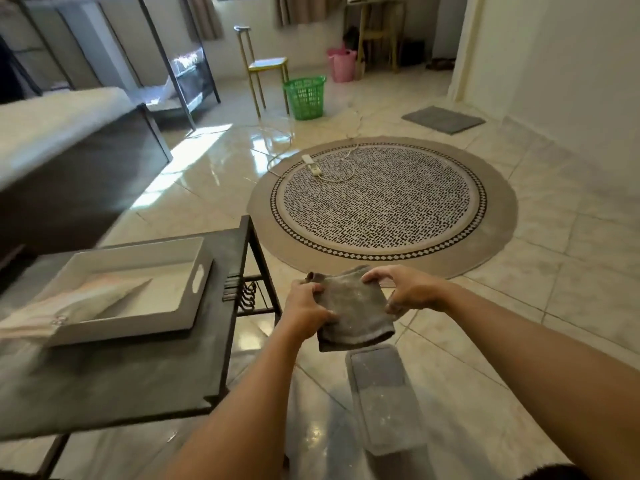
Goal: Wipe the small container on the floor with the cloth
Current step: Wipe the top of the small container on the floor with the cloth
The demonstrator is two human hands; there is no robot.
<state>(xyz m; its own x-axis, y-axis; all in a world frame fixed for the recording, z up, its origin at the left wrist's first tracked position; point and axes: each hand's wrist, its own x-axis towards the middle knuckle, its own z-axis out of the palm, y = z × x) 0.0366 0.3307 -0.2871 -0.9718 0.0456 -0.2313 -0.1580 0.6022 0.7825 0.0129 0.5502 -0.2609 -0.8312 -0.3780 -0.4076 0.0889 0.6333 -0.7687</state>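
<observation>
A grey cloth (349, 306), dusty and folded, hangs in the air in front of me. My left hand (304, 304) grips its left edge and my right hand (405, 289) pinches its upper right corner. Directly below the cloth, a small grey rectangular container (384, 396) lies on the tiled floor, speckled with white dust. Neither hand touches the container, and the cloth is held above its far end.
A dark side table (138, 372) stands at my left with a grey tray (104, 330) holding a pale cloth. A round patterned rug (381, 206) with a power strip (311, 164) lies ahead. A bed (69, 161), a green basket (306, 97) and a yellow stool (266, 67) stand farther off.
</observation>
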